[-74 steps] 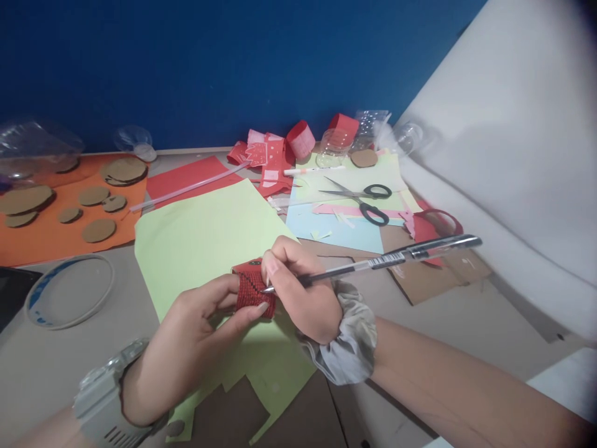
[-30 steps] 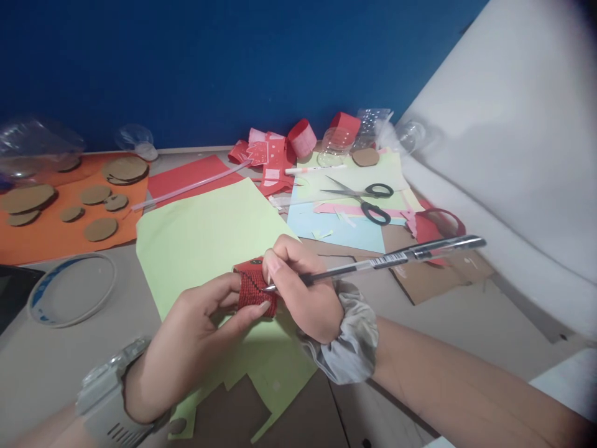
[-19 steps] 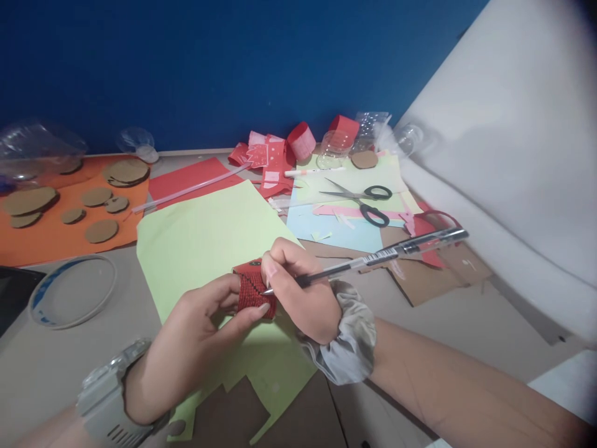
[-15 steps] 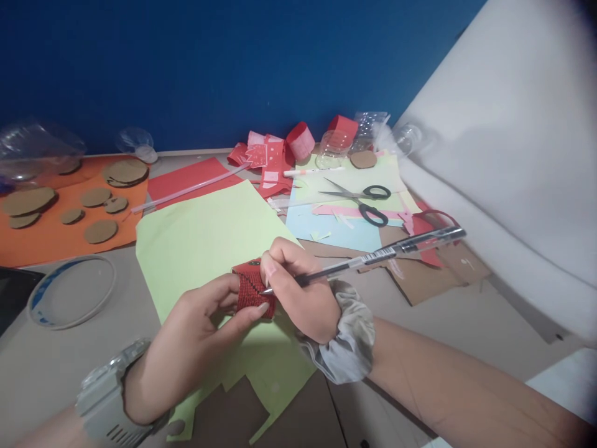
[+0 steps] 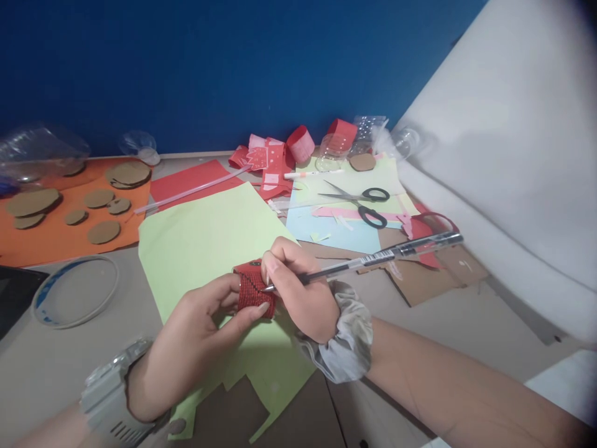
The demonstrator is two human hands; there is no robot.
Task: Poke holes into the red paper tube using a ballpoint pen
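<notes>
A small red piece with rows of dark marks is held over a light green sheet. My left hand grips its left side and lower edge, thumb on the front. Pinched in the fingers of my right hand is a clear pen with black ink. The pen slants down to the left, its tip at the marked surface; whether it touches is hard to tell. Part of the piece's upper right is hidden behind my right fingers.
Black-handled scissors lie on coloured paper at the back right. Cardboard discs rest on an orange sheet at left, near a tape ring. Red paper loops and clear plastic cups stand by the blue wall.
The pen tip has shifted slightly up and right on the red piece. Both hands keep their hold. The view has moved a little.
</notes>
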